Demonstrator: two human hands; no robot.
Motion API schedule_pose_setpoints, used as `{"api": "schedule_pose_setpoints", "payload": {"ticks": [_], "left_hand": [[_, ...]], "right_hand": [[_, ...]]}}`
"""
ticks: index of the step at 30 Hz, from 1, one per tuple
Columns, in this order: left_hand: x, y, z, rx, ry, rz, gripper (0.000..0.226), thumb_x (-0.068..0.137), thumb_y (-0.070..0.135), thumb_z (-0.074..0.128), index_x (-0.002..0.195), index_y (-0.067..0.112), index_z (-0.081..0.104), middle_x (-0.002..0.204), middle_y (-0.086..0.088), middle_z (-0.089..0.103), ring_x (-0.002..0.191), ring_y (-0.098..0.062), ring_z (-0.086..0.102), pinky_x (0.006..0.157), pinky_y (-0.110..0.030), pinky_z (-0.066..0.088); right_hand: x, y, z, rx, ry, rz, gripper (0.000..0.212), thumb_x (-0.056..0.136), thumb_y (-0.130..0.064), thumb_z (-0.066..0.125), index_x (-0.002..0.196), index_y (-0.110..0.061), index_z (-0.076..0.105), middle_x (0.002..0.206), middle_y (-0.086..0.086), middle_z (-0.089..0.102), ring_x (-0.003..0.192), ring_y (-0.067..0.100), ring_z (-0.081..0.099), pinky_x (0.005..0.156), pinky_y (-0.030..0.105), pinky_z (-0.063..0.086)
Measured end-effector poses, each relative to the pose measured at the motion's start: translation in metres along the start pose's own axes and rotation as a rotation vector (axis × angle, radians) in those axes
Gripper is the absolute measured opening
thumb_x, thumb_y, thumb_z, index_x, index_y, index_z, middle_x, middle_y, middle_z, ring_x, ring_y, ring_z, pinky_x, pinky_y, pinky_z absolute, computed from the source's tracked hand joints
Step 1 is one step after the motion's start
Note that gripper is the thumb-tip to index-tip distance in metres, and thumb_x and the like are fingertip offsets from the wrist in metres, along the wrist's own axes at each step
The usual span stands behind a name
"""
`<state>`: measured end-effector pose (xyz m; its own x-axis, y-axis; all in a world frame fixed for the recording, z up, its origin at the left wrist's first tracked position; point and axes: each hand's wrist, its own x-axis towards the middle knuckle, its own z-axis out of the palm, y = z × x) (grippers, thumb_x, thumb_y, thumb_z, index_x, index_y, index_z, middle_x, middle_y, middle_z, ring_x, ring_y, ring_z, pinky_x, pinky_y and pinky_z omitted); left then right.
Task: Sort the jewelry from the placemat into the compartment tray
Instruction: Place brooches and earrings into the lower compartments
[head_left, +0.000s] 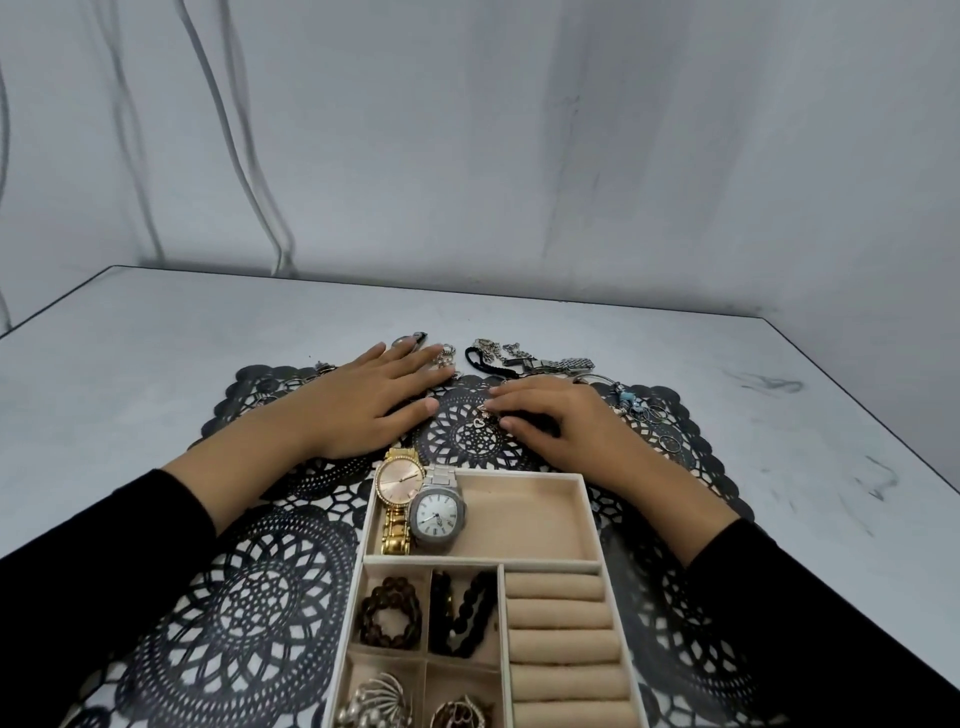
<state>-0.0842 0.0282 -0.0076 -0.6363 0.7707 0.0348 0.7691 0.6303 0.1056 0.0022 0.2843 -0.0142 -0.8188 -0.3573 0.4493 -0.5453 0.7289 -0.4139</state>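
**Compartment tray** (519, 474), beige, on the black lace placemat (260, 597); its near edge is cut off by the frame.
- Nearest row, two small cells, both cut off: one silver fan-shaped piece (374, 701) and one brownish piece (460, 714), hard to make out.
- Next row: one brown beaded bracelet (387, 613) and one black beaded bracelet (462, 613), a cell each.
- Right side of the tray: five ring rolls (561, 644) show, the nearest cut off.
- Far wide cell: two watches, a gold watch (400, 480) and a silver watch (435, 512), with their straps over the far rim.

**Beyond the tray, on the placemat**
- Left hand (374, 400): lies flat with its fingers straight and released, holding nothing. It hides some small pieces behind it.
- Right hand (550, 415): fingers curled, tips pinching a heart-charm chain (478, 422).
- Right of that hand: thin loose rings (660, 415), too small to count, and one blue-charm bangle (623, 397).
- Farthest, at the placemat's far edge on the bench (156, 338): a tangle of silver chains (550, 361) and one black cord (488, 366).
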Motion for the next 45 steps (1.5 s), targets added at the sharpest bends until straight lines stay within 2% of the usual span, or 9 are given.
{"api": "schedule_pose_setpoints", "payload": {"ticks": [6,9,17,21,25,28,31,40,45], "left_hand": [[0.000,-0.006,0.002,-0.086,0.043,0.008,0.082,0.083,0.077,-0.005,0.151,0.042,0.023,0.162,0.016,0.010,0.150,-0.004,-0.006,0.118,-0.024,-0.006],[0.001,-0.003,0.000,-0.153,0.094,0.007,0.076,0.086,0.072,0.005,0.148,0.039,0.035,0.160,0.015,0.022,0.149,-0.003,0.003,0.118,-0.024,-0.002],[0.008,-0.001,-0.001,-0.146,0.115,0.046,0.066,0.089,0.064,0.016,0.142,0.040,0.046,0.156,0.017,0.029,0.149,-0.006,0.011,0.118,-0.021,0.001],[0.009,0.003,-0.005,-0.261,0.181,0.041,0.047,0.094,0.049,0.036,0.131,0.033,0.060,0.143,0.017,0.050,0.141,-0.001,0.031,0.120,-0.028,0.021],[0.012,0.005,-0.006,-0.237,0.257,0.055,0.040,0.096,0.043,0.044,0.126,0.029,0.065,0.134,0.013,0.061,0.132,-0.004,0.047,0.109,-0.037,0.041],[0.017,0.006,-0.007,-0.244,0.300,0.061,0.027,0.098,0.030,0.056,0.122,0.027,0.068,0.130,0.005,0.064,0.127,-0.009,0.053,0.104,-0.039,0.045],[0.022,0.008,-0.008,-0.208,0.282,0.093,0.023,0.096,0.029,0.060,0.115,0.025,0.073,0.122,0.010,0.066,0.116,-0.006,0.058,0.097,-0.039,0.048],[0.031,0.008,-0.015,-0.250,0.200,0.066,0.018,0.092,0.028,0.066,0.107,0.025,0.074,0.114,0.010,0.064,0.106,-0.011,0.060,0.096,-0.036,0.045],[0.032,0.006,-0.015,-0.281,0.199,0.042,0.013,0.089,0.028,0.069,0.102,0.024,0.072,0.107,0.010,0.063,0.103,-0.010,0.059,0.094,-0.038,0.046]], "right_hand": [[0.001,0.002,0.002,0.010,-0.011,-0.017,0.021,0.089,-0.021,0.064,0.109,-0.021,0.072,0.117,-0.003,0.067,0.112,0.008,0.058,0.099,0.019,0.042],[0.003,0.002,0.000,0.042,0.007,0.007,0.018,0.086,-0.019,0.067,0.103,-0.019,0.074,0.113,-0.003,0.069,0.109,0.006,0.060,0.097,0.016,0.043],[0.008,-0.003,0.000,0.039,-0.015,-0.064,0.017,0.085,-0.012,0.068,0.100,-0.011,0.075,0.102,0.000,0.072,0.100,0.010,0.063,0.093,0.024,0.047],[0.006,-0.003,-0.003,0.070,-0.014,-0.011,0.021,0.084,-0.010,0.069,0.104,-0.013,0.074,0.103,-0.001,0.072,0.101,0.008,0.062,0.093,0.020,0.046],[0.006,-0.006,-0.006,0.093,-0.016,0.068,0.026,0.084,-0.014,0.071,0.110,-0.018,0.072,0.108,-0.003,0.070,0.102,0.003,0.060,0.093,0.012,0.043],[0.007,-0.006,-0.006,0.035,-0.028,0.054,0.024,0.084,-0.014,0.070,0.108,-0.015,0.073,0.105,-0.002,0.070,0.098,0.003,0.059,0.089,0.005,0.039],[0.007,-0.008,-0.006,0.009,-0.029,0.041,0.018,0.084,-0.011,0.070,0.102,-0.011,0.074,0.100,0.000,0.071,0.094,0.001,0.056,0.084,0.000,0.035],[0.009,-0.009,-0.007,0.007,-0.055,0.049,0.008,0.084,-0.009,0.069,0.092,-0.012,0.072,0.090,-0.001,0.068,0.088,0.010,0.059,0.080,0.021,0.045],[0.009,-0.009,-0.007,0.057,-0.025,0.105,0.009,0.084,-0.011,0.069,0.093,-0.014,0.071,0.087,-0.017,0.062,0.085,0.002,0.056,0.079,0.014,0.042]]}}
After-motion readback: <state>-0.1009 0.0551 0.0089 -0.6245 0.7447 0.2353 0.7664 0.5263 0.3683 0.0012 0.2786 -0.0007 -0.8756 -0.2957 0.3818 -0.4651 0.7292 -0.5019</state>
